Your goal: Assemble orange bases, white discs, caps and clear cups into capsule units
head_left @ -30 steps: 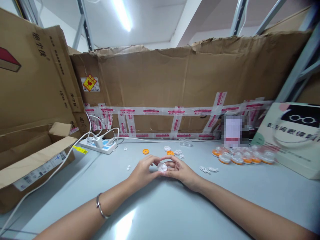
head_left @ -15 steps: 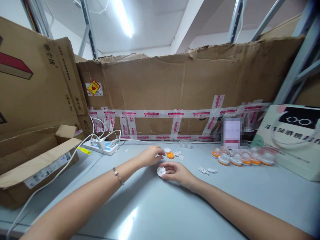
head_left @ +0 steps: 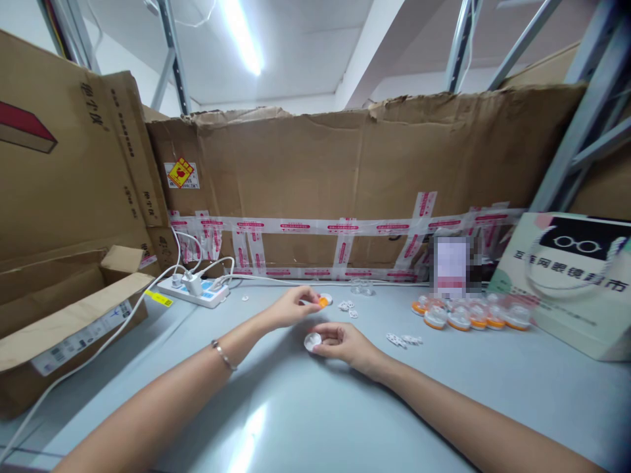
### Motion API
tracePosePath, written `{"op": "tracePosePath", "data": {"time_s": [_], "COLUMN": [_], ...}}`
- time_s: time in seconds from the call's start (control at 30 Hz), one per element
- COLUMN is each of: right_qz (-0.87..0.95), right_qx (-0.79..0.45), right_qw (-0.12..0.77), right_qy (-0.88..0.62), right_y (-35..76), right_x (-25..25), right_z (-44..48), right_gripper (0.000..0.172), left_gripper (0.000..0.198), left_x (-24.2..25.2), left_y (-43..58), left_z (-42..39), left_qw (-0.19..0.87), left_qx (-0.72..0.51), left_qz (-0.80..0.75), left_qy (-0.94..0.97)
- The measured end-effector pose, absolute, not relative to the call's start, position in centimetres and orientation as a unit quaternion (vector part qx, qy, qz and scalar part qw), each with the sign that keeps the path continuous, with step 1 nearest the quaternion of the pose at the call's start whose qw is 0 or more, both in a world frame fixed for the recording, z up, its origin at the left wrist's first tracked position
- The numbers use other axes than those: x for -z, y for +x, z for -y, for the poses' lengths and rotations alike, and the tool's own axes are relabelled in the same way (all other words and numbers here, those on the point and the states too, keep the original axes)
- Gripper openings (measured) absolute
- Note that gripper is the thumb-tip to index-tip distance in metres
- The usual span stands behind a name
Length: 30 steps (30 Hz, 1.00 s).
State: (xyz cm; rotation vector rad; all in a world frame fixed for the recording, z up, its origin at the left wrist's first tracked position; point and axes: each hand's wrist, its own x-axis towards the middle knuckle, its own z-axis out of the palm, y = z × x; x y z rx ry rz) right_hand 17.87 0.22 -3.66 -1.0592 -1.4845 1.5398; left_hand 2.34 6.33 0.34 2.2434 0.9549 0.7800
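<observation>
My left hand (head_left: 294,306) has its fingers closed on an orange ring (head_left: 324,301), which is partly hidden by the fingertips. Behind that ring a white round part (head_left: 327,297) lies on the table. Closer to me, my right hand (head_left: 345,346) grips a white round cup (head_left: 312,341) between thumb and fingers, its hollow side facing up. Small white pieces (head_left: 348,307) lie just right of the orange ring, and more white pieces (head_left: 403,340) lie farther right.
Several clear-domed orange and white containers (head_left: 470,314) stand at the right beside a paper bag (head_left: 572,282). Clear parts (head_left: 362,287) lie at the back. On the left are a power strip (head_left: 197,292) and an open cardboard box (head_left: 73,315); a cable runs past them.
My left hand has closed on the orange ring, which was lying uncovered on the table before. My right hand still holds the white cup in nearly the same place. The view has shifted slightly.
</observation>
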Motion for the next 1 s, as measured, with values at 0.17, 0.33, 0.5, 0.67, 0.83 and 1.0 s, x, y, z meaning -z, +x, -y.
{"op": "tracePosePath", "data": {"time_s": [0.17,0.33,0.5,0.67,0.83,1.0], "right_qz": [0.567,0.549,0.556,0.565,0.575,0.583], "right_qx": [-0.602,-0.601,-0.58,-0.588,-0.59,-0.584], "right_qw": [0.373,0.39,0.403,0.402,0.396,0.392], "right_qy": [-0.42,-0.431,-0.438,-0.416,-0.405,-0.407], "right_y": [17.8,17.7,17.6,17.5,17.5,17.5], "right_x": [3.6,2.8,2.1,2.1,2.1,1.8], "right_z": [-0.3,-0.1,0.3,0.3,0.5,0.8], "right_gripper": [0.06,0.06,0.059,0.058,0.056,0.055], "left_gripper": [0.031,0.051,0.044,0.04,0.038,0.031], "left_x": [-1.4,-0.7,0.7,1.3,1.2,1.2], "left_y": [-1.7,-3.0,-2.8,-2.6,-2.4,-2.3], "left_z": [-3.3,-1.9,-2.4,-2.5,-2.1,-1.9], "left_qw": [0.532,0.615,0.607,0.609,0.623,0.613], "left_qx": [-0.354,-0.351,-0.336,-0.327,-0.326,-0.349], "left_qz": [-0.346,-0.31,-0.283,-0.269,-0.289,-0.281], "left_qy": [0.687,0.634,0.662,0.671,0.649,0.651]}}
